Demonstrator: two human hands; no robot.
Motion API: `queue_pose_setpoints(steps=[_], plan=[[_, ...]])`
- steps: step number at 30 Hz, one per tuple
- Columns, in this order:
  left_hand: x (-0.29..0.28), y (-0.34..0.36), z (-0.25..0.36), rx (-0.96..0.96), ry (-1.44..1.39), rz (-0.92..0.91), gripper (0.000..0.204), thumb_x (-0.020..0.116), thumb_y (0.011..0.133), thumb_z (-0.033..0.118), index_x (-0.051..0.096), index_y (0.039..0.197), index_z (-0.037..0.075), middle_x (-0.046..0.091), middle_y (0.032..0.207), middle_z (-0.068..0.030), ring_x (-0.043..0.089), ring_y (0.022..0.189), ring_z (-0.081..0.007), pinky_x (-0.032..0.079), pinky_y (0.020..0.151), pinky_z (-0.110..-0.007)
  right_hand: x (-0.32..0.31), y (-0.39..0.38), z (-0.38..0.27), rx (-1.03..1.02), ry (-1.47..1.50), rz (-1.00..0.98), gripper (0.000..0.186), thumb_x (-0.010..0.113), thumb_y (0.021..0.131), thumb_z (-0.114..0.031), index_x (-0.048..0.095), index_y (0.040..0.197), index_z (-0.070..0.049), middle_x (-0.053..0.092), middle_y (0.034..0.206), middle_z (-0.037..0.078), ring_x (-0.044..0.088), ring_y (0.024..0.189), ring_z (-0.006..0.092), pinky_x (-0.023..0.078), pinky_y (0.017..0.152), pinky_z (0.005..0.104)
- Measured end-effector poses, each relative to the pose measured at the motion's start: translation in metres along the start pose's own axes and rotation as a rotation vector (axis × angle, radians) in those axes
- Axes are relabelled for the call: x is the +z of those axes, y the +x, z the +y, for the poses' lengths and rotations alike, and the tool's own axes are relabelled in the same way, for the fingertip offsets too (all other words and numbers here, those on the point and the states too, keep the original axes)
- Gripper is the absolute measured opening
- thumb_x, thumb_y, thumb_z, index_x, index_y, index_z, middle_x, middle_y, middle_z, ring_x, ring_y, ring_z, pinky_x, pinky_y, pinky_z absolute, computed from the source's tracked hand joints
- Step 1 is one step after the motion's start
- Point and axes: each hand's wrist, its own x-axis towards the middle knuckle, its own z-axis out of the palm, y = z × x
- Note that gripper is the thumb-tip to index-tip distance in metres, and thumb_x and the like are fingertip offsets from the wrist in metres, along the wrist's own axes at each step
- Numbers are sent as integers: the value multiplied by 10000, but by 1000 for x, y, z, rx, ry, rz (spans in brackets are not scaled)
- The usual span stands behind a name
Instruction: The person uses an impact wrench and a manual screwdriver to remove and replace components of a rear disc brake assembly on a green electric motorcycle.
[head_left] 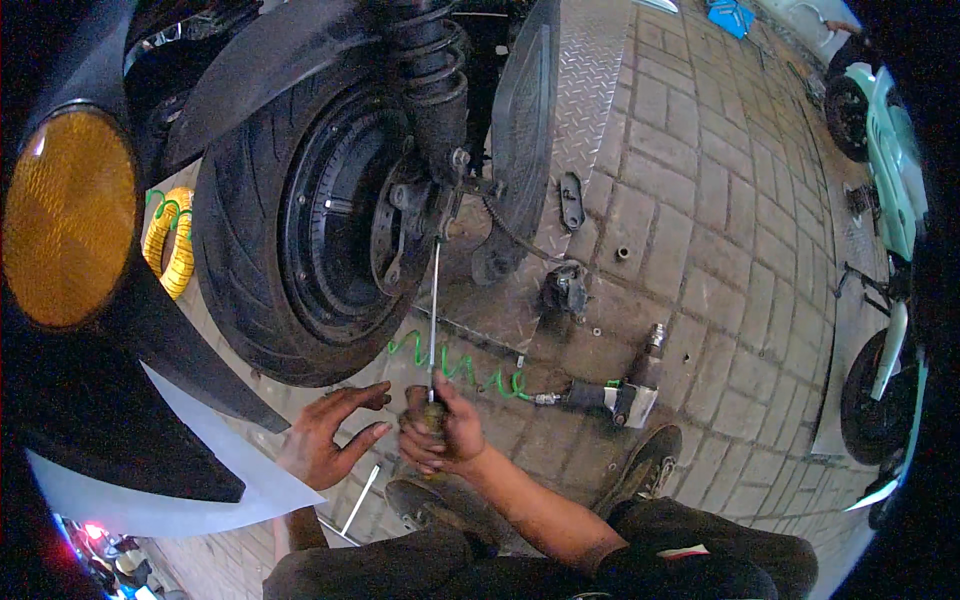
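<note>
My right hand (452, 425) is closed round the handle of a long screwdriver (434, 310). Its thin metal shaft points up and away from me, with the tip at the bracket beside the hub (392, 225) of a scooter wheel. Just left of the handle, my left hand (335, 435) is open, thumb and fingers apart, with nothing in it. Above the hub a shock absorber (432, 90) with a coil spring runs upward. The black tyre (240, 250) fills the area ahead of my left hand. Right of the wheel a brake caliper (566, 290) lies on the floor, joined to a cable.
A pneumatic impact wrench (632, 395) lies on the brick floor, linked to a green coiled hose (455, 370). Near it are a black bracket (571, 203) and a small socket (622, 253). A yellow coiled hose (178, 262) sits behind the tyre. Another scooter (895, 170) stands far right.
</note>
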Motion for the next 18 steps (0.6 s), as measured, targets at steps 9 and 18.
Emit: queue_pose_setpoints(steps=[9,18], plan=[[3,-6,-2,-25,11,-26,475,753,925,207,636,1364,67,730,1150,-164,708,1084,-312,537,954,-413,16,-1,0,28,134,-5,601,371,1080,-586,494,743,-103,485,486,46,434,332,185,344,342,336],[14,-7,-19,-35,-14,-47,612,759,920,216,524,1460,46,689,1227,-228,682,1147,-368,538,959,-452,-13,7,7,-5,-524,142,710,386,1034,-681,597,1105,-6,638,890,178,665,800,313,574,763,448]])
